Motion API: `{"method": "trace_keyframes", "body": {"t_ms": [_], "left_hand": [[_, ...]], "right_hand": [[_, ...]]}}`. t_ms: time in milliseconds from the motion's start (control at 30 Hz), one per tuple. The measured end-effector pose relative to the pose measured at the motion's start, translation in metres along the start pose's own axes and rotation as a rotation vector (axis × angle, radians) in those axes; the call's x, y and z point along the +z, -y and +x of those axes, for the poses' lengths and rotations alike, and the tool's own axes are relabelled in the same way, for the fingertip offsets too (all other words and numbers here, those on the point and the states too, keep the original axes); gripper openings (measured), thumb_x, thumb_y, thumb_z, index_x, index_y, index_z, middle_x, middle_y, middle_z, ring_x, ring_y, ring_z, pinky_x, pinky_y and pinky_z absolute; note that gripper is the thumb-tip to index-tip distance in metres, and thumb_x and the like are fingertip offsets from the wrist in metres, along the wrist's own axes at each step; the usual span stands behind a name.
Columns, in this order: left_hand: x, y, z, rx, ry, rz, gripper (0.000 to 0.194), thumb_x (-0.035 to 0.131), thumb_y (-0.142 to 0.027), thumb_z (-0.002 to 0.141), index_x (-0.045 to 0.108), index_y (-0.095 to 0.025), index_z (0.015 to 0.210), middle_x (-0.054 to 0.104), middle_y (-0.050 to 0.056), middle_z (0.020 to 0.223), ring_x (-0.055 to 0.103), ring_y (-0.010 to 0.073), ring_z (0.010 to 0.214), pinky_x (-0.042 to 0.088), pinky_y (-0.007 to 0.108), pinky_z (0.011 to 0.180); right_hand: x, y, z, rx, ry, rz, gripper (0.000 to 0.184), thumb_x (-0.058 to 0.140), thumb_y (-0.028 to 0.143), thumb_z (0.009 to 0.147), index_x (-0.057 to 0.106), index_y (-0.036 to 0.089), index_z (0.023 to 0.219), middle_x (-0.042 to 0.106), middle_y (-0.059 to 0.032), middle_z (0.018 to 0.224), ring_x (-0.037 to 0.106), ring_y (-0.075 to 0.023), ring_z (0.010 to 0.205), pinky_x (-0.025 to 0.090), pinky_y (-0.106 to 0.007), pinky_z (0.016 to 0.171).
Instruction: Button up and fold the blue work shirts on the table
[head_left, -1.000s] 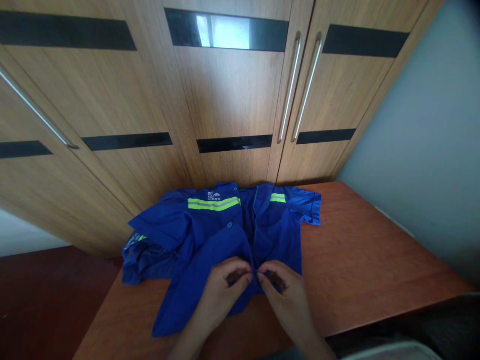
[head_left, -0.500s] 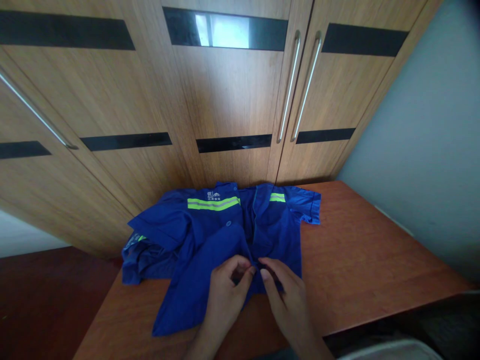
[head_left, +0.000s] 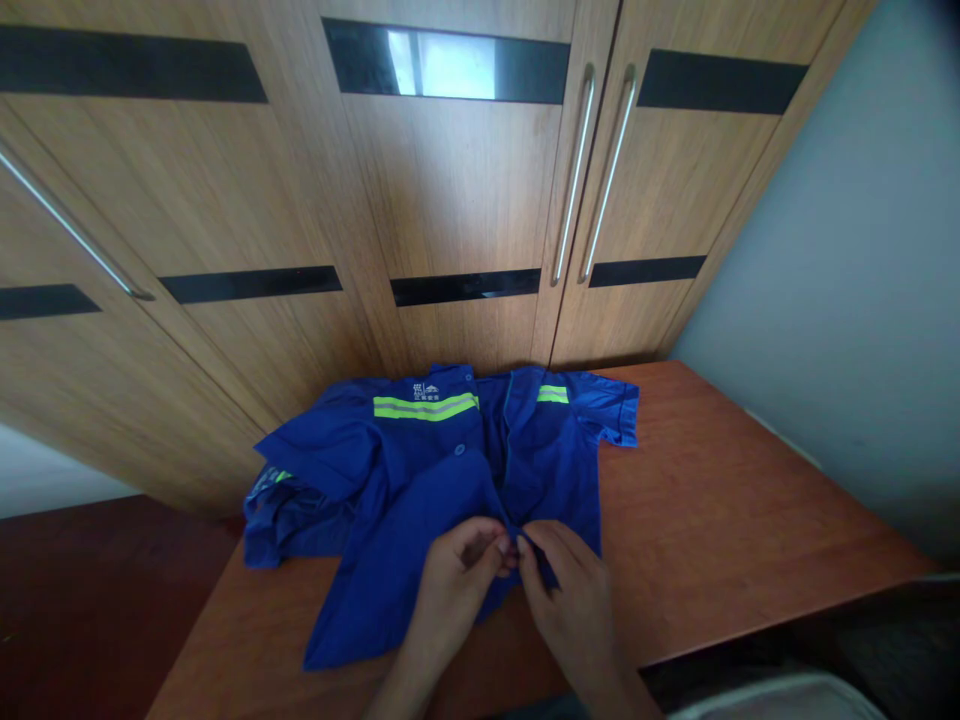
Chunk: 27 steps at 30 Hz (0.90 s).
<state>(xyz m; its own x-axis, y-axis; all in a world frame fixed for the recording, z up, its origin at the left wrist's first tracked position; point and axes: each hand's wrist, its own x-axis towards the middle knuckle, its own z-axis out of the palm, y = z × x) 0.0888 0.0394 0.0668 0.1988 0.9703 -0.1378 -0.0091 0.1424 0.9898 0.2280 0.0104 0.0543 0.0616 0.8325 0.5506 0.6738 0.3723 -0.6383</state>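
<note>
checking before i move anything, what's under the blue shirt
The blue shirt lies on the reddish-brown tabletop. Bunched blue cloth shows under the sleeve on the left; whether it is a separate garment is unclear. Anything else underneath is covered.

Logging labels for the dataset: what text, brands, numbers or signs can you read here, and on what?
Nothing reads clearly enough to quote.
Blue shirt: white chest print above the yellow-green stripe, a small logo with a row of characters under it; too small and blurred to read.
Bundled blue cloth at the left: pale marks, possibly print; too blurred to read.
Cabinet: no lettering visible.
</note>
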Motion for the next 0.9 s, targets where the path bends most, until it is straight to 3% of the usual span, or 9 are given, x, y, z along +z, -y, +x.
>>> {"method": "trace_keyframes", "body": {"t_ms": [333,467,600,700,800,900], "left_hand": [[0.008,0.000,-0.009,0.202,-0.159,0.219,0.016,0.060,-0.030,0.082,0.065,-0.017,0.074,0.065,0.003,0.070,0.060,0.0159,0.068,0.046,0.023,0.065],[0.009,0.003,-0.009,0.150,-0.179,0.098,0.021,0.060,-0.036,0.082,0.061,-0.017,0.075,0.058,0.000,0.068,0.053,0.0138,0.066,0.042,0.021,0.062],[0.003,0.006,-0.007,0.011,-0.055,-0.059,0.022,0.059,-0.039,0.083,0.059,-0.017,0.079,0.053,-0.002,0.066,0.048,0.0114,0.063,0.040,0.020,0.060],[-0.004,0.004,-0.006,-0.023,0.058,-0.041,0.023,0.059,-0.039,0.083,0.058,-0.017,0.081,0.052,-0.002,0.068,0.048,0.0118,0.064,0.039,0.021,0.061],[-0.013,-0.003,-0.009,0.042,0.124,0.112,0.023,0.058,-0.039,0.085,0.058,-0.016,0.079,0.051,-0.001,0.070,0.047,0.0129,0.069,0.038,0.022,0.064],[-0.022,-0.014,-0.016,0.080,0.195,0.259,0.023,0.053,-0.037,0.088,0.058,-0.017,0.080,0.052,-0.001,0.074,0.048,0.0135,0.073,0.038,0.022,0.068]], "right_hand": [[-0.003,0.001,0.000,0.096,-0.022,0.032,0.010,0.054,0.016,0.084,0.063,0.020,0.080,0.067,-0.0031,0.075,0.064,-0.0177,0.069,0.050,-0.028,0.063],[-0.002,-0.002,0.000,0.030,-0.069,-0.017,0.012,0.055,0.014,0.083,0.065,0.020,0.087,0.068,-0.0064,0.090,0.063,-0.0196,0.083,0.052,-0.032,0.074],[-0.003,-0.003,-0.001,0.050,-0.074,0.010,0.013,0.055,0.013,0.081,0.065,0.021,0.084,0.065,-0.0071,0.093,0.061,-0.0205,0.088,0.051,-0.034,0.078],[-0.010,0.000,0.000,0.146,0.039,0.169,0.010,0.055,0.015,0.081,0.062,0.021,0.079,0.064,-0.0080,0.097,0.060,-0.0212,0.093,0.050,-0.035,0.081],[-0.023,-0.002,0.003,0.253,0.293,0.481,0.014,0.058,0.025,0.083,0.059,0.020,0.070,0.064,-0.0086,0.105,0.060,-0.0218,0.101,0.048,-0.034,0.087],[-0.028,-0.013,0.011,0.433,0.430,0.770,0.029,0.052,0.038,0.089,0.058,0.019,0.068,0.066,-0.0082,0.094,0.063,-0.0201,0.088,0.051,-0.031,0.076]]}}
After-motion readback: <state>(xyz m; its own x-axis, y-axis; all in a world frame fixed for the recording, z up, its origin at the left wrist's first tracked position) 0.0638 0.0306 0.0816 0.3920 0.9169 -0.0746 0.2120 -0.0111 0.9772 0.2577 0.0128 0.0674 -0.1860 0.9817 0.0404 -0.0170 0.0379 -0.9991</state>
